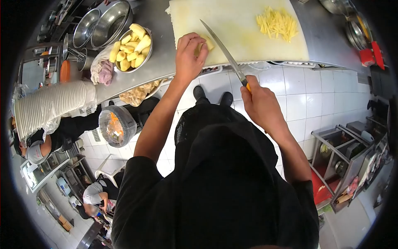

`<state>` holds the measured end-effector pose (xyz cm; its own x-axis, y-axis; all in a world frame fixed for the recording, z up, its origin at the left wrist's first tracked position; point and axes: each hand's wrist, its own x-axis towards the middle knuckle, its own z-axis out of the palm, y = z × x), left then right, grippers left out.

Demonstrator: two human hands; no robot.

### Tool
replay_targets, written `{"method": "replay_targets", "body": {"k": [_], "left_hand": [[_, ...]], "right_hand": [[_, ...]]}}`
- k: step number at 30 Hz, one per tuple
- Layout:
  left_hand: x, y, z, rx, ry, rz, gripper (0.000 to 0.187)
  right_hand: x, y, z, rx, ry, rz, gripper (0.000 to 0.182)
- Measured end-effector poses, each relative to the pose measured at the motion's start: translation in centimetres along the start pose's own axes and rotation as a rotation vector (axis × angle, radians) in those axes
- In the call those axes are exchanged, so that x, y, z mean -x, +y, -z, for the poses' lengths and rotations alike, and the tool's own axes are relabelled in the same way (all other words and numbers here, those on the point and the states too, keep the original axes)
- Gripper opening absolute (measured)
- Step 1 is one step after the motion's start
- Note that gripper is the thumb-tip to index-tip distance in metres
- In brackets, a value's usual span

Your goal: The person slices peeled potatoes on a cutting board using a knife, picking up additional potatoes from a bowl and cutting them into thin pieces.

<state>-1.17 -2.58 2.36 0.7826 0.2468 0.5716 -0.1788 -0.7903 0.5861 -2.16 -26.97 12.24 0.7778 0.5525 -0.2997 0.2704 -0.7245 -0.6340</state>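
Observation:
My left hand (188, 56) presses down on a peeled potato piece (208, 44) at the near edge of a white cutting board (232, 25). My right hand (259, 101) grips the orange handle of a long knife (224, 50), whose blade slants up across the board beside the potato piece. A pile of cut potato sticks (277, 23) lies on the board's far right part. A metal bowl of peeled potato chunks (132, 47) stands on the steel counter to the left of the board.
Stacked empty metal bowls (101, 25) sit behind the potato bowl, a cloth (101, 70) beside it. A tall stack of white plates (52, 106) is at left. Other people work at lower left. White tiled floor lies below; a metal rack (344, 159) stands at right.

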Motion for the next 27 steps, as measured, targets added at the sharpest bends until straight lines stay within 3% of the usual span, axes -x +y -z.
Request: {"method": "replay_targets", "body": {"k": [15,18,27], "left_hand": [[-0.6,-0.4,-0.7,-0.035,-0.046,-0.048,0.016],[-0.5,-0.5,-0.9,-0.045,-0.064,-0.049,0.017],[-0.3,-0.9,-1.1,-0.068,-0.046,-0.087,0.019]], "right_hand": [[3.5,-1.1,3.1,0.019,-0.076,-0.113,0.018],[4.0,-0.6,3.3,0.001,-0.113,-0.151,0.031],[4.2,-0.3,2.9,-0.022,-0.135,-0.164,0.031]]}}
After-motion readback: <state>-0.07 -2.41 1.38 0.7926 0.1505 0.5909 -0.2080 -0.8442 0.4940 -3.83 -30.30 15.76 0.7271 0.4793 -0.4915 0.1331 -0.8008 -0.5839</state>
